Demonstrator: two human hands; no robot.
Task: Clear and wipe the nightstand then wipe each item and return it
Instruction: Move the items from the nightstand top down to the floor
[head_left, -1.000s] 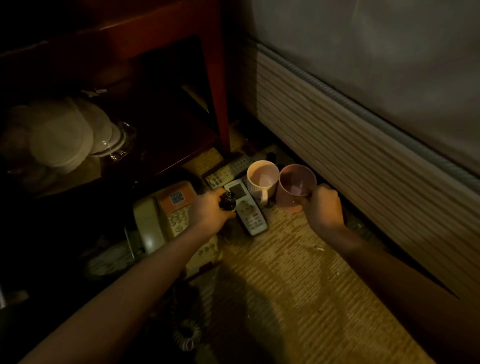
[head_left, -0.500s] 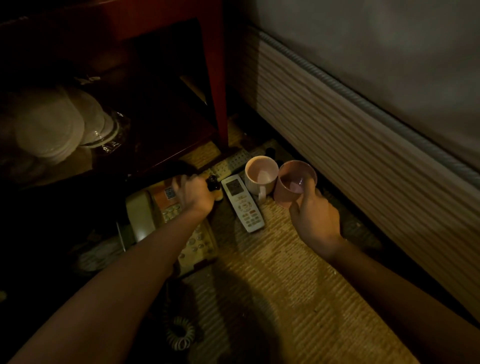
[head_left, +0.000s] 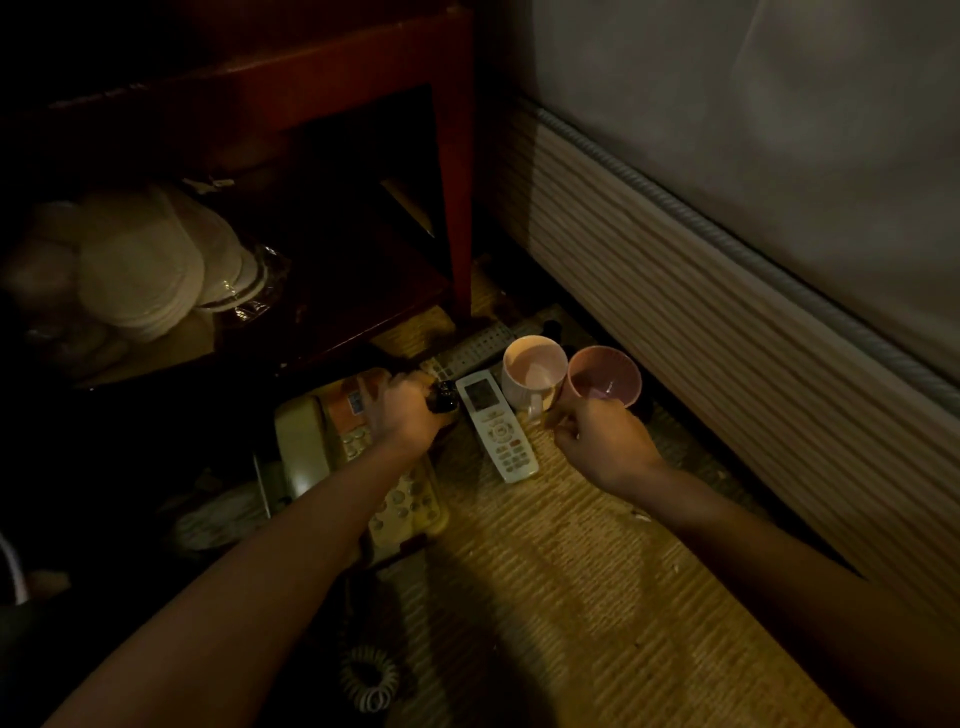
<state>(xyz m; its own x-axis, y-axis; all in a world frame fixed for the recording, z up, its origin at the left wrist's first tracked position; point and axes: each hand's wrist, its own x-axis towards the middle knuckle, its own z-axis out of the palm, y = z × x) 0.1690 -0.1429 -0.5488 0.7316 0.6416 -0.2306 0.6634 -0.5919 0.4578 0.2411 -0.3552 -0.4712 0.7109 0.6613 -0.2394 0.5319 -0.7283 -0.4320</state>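
Nightstand (head_left: 457, 156) items on floor: left hand (head_left: 410, 410) fingers curled round small dark bottle (head_left: 441, 402); right hand (head_left: 602, 441) pinches pink cup (head_left: 605, 376) beside white mug (head_left: 532, 366).

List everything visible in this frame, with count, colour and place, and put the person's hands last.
nightstand: 1, dark red wood, upper left
plates: a stack, cream, on the nightstand's lower shelf
telephone: 1, beige with orange panel, on the floor mat under the left forearm
coiled cord: 1, pale, on the floor at bottom centre
white remote: 1, white, on the mat between the hands
grey remote: 1, grey, behind the white remote
white mug: 1, on the mat beside the pink cup
pink cup: 1, held by the right hand
bed: 1, striped side, right
left hand: grips a small dark object
right hand: holds the pink cup
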